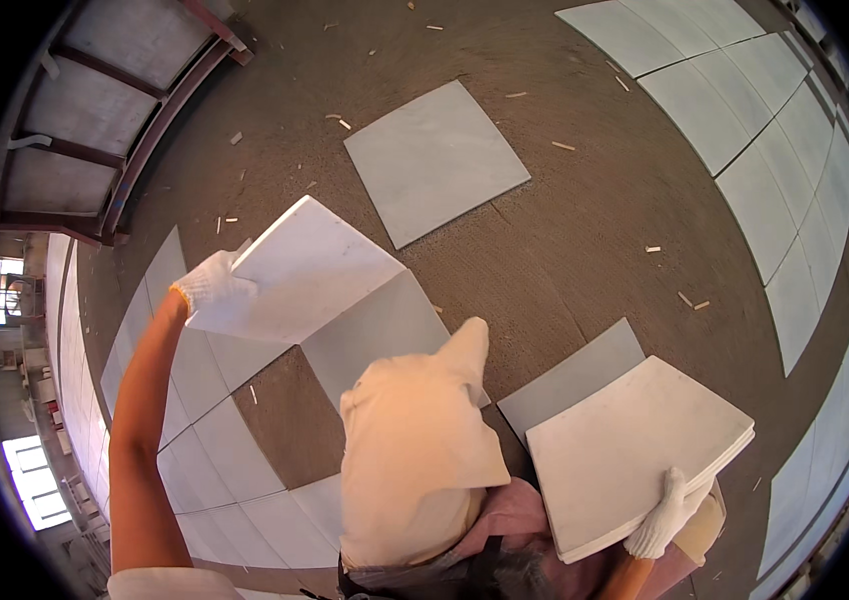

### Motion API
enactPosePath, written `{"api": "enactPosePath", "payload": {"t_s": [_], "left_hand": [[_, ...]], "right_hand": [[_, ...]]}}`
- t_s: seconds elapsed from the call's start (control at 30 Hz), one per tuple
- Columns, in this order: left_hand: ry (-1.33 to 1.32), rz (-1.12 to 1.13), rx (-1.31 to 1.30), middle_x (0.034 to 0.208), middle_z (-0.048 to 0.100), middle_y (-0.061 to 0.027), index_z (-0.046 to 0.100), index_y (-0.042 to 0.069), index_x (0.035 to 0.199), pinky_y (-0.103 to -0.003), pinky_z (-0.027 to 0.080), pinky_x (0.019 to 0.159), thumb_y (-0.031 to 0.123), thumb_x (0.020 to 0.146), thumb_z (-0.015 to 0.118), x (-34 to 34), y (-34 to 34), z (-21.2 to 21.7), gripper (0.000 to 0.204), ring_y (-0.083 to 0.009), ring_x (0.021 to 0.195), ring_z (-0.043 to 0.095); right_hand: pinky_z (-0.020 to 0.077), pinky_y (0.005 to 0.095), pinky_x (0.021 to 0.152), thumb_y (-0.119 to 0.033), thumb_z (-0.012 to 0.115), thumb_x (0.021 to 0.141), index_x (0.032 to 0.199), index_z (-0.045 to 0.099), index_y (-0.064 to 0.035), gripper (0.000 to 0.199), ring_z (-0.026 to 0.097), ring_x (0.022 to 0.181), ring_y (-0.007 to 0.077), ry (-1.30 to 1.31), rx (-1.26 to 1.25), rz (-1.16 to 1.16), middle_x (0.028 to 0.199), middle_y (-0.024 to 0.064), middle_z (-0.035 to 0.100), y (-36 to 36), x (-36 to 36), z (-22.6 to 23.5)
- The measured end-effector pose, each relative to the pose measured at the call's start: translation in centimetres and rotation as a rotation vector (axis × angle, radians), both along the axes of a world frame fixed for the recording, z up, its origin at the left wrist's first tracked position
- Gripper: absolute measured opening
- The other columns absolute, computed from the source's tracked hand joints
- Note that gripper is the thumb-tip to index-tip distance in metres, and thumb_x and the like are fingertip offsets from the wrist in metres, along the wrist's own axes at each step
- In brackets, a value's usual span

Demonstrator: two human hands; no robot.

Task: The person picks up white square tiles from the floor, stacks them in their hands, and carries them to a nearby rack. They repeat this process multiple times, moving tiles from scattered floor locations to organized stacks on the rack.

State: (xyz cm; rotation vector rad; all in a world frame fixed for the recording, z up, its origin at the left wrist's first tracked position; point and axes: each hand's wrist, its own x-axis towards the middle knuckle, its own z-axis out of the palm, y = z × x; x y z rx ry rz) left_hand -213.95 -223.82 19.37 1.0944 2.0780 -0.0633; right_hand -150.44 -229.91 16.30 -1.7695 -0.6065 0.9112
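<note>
My left hand (217,285), in a white knit glove, grips the left edge of a pale square tile (305,265). That tile is tilted, and its right edge meets or overlaps a grey tile (370,335) lying on the floor; I cannot tell whether they touch. At the lower right, my right hand (667,515), also gloved, clasps a short stack of pale tiles (635,450) from its near right side. The fingers curl over the top tile. Beneath the stack's far left side, part of another grey tile (585,375) shows on the floor.
A single square tile (435,165) lies ahead on the brown floor (545,240). Rows of laid tiles (235,450) spread at the left, with more tile rows (745,130) at the right. A metal-framed rack (105,110) stands far left. Beige cloth (415,430) covers the lower middle. Small chips lie scattered.
</note>
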Motion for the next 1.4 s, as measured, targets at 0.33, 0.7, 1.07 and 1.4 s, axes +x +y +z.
{"api": "enactPosePath", "payload": {"t_s": [0.33,0.7,1.07,1.4], "left_hand": [[0.359,-0.256,-0.002,0.106,0.067,-0.0106,0.066,0.008,0.114,-0.037,0.051,0.086,0.027,0.081,0.066,10.2,-5.1,1.4,0.038,-0.0277,0.099,0.065],[0.508,-0.410,0.050,0.104,0.067,-0.0139,0.068,0.007,0.104,-0.041,0.051,0.085,0.028,0.080,0.063,21.2,-0.6,4.9,0.032,-0.0339,0.097,0.064],[0.200,-0.413,0.191,0.092,0.068,-0.0176,0.067,0.003,0.104,-0.040,0.053,0.077,0.031,0.079,0.063,38.0,3.0,7.5,0.038,-0.0348,0.086,0.067],[0.048,-0.580,0.181,0.095,0.065,-0.0186,0.067,-0.001,0.100,-0.041,0.051,0.078,0.034,0.081,0.064,49.3,1.8,4.0,0.039,-0.0359,0.087,0.065]], "right_hand": [[0.0329,0.0360,0.109,0.002,0.054,0.083,0.147,0.027,0.0021,0.069,0.041,0.129,0.0253,0.016,0.047,0.006,0.144,0.0143,0.039,1.7,-1.4,0.7],[0.0263,0.0378,0.114,0.004,0.056,0.084,0.151,0.018,-0.0002,0.078,0.036,0.135,0.0278,0.038,0.017,0.039,0.150,0.0163,0.031,2.3,-1.9,0.3],[0.0298,0.0435,0.113,0.001,0.068,0.080,0.152,0.013,-0.0024,0.091,0.036,0.137,0.0355,0.043,-0.051,0.034,0.150,0.0231,0.032,2.3,-1.3,0.4],[0.0311,0.0445,0.113,-0.005,0.068,0.084,0.152,0.010,-0.0010,0.090,0.036,0.136,0.0352,0.087,0.053,0.045,0.150,0.0251,0.030,1.4,-0.1,0.3]]}}
